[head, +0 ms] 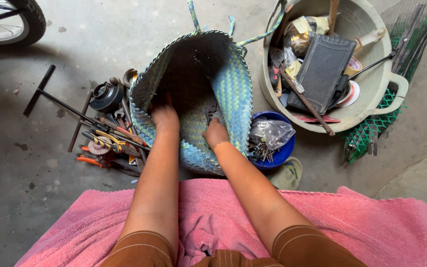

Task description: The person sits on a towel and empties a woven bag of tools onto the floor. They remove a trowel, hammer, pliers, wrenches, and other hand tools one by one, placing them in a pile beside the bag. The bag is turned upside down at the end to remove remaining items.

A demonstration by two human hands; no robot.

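Both hands reach into the woven blue-green basket (233,84), the left hand (164,114) buried inside with its grip hidden, the right hand (215,133) curled around a dark metal tool (210,112).

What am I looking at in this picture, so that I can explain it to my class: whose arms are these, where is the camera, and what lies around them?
There is no machine here. The camera sits on a person's head and looks down, so the two bare arms are that person's own. A pink towel covers the lap.

Both hands reach into a woven blue-and-green bag standing open on the concrete floor. The left hand is deep inside by the bag's wall. The right hand rests on the inside near a dark metal tool; whether either hand grips anything cannot be seen.

Left of the bag lies a pile of hand tools. To the right are a blue bowl holding small metal parts in a clear wrapper, and a large pale tub full of odds and ends. A bicycle wheel shows at top left.
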